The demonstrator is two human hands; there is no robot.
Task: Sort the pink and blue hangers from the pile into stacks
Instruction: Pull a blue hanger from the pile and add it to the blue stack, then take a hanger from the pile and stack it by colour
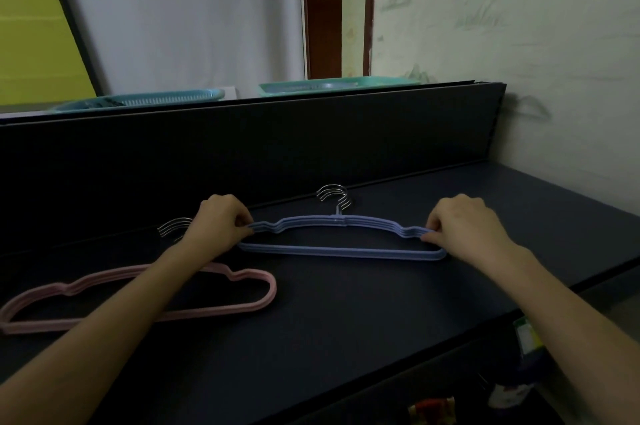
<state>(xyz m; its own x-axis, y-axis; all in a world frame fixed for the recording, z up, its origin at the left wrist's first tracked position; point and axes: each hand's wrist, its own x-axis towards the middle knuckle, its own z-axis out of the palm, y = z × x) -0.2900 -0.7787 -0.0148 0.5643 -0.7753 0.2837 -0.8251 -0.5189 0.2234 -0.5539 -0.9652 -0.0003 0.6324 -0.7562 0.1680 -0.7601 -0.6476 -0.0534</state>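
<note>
A stack of several blue hangers (341, 252) lies on the dark table (346, 314), metal hooks pointing to the back panel. My left hand (221, 220) pinches the stack's left shoulder. At the opposite end my right hand (464, 222) pinches the right shoulder. A stack of pink hangers (258, 300) lies to the left, nearer the table's front, partly hidden under my left forearm; its silver hooks (173, 227) show behind my left wrist.
A dark upright panel (242, 147) runs along the back of the table. Two teal baskets (156, 101) sit behind it. The table's right edge (588, 272) drops off, with small items on a lower level at the bottom right.
</note>
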